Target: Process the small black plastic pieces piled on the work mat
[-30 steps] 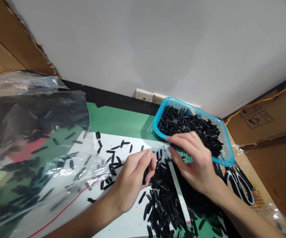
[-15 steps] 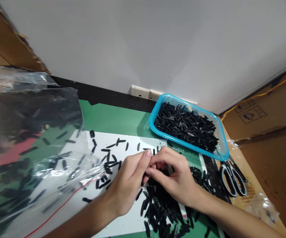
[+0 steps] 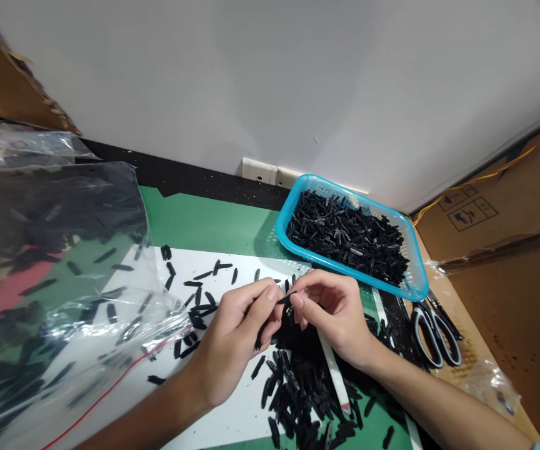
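A small black strip-like piece [image 3: 285, 299] spans the gap between my two hands. My left hand [image 3: 246, 325] pinches one end between thumb and forefinger, and more black pieces show under its curled fingers. At the other end, the thumb and forefinger of my right hand [image 3: 333, 309] are closed on the same strip. Just below the hands lies a heap of similar black pieces [image 3: 298, 394]. Several more lie scattered on the white sheet [image 3: 223, 400] to the left.
A blue plastic basket [image 3: 422, 275] full of black pieces stands behind my right hand. Scissors [image 3: 434, 334] lie right of it. A clear zip bag [image 3: 105, 400] with black pieces covers the left side. Cardboard boxes [image 3: 509, 250] and a wall [image 3: 204, 81] border the green mat [image 3: 214, 215].
My hands have drawn slightly apart, so the black strip between the fingertips now shows. The view has shifted a little, and a pale strip below my right hand is more exposed.
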`<action>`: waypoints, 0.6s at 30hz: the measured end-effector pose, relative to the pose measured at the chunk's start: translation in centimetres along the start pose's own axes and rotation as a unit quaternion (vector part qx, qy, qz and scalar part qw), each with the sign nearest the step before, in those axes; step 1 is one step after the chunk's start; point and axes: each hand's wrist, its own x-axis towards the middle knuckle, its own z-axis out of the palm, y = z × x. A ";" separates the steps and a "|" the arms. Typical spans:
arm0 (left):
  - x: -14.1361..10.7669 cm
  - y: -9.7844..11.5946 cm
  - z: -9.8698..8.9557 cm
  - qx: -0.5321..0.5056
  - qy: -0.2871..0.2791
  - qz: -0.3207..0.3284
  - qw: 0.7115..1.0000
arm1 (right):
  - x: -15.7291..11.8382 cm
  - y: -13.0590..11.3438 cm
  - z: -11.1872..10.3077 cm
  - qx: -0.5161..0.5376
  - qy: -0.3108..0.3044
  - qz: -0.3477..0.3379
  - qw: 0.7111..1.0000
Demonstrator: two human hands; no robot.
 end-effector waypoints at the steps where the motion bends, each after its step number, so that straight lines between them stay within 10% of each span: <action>1: 0.0 0.0 0.0 -0.005 -0.002 -0.001 1.000 | 0.0 0.0 0.0 -0.002 -0.001 0.002 1.000; 18: 0.6 -0.7 -0.1 0.002 0.023 0.001 1.000 | 0.0 -0.3 -0.1 -0.052 -0.021 0.020 0.998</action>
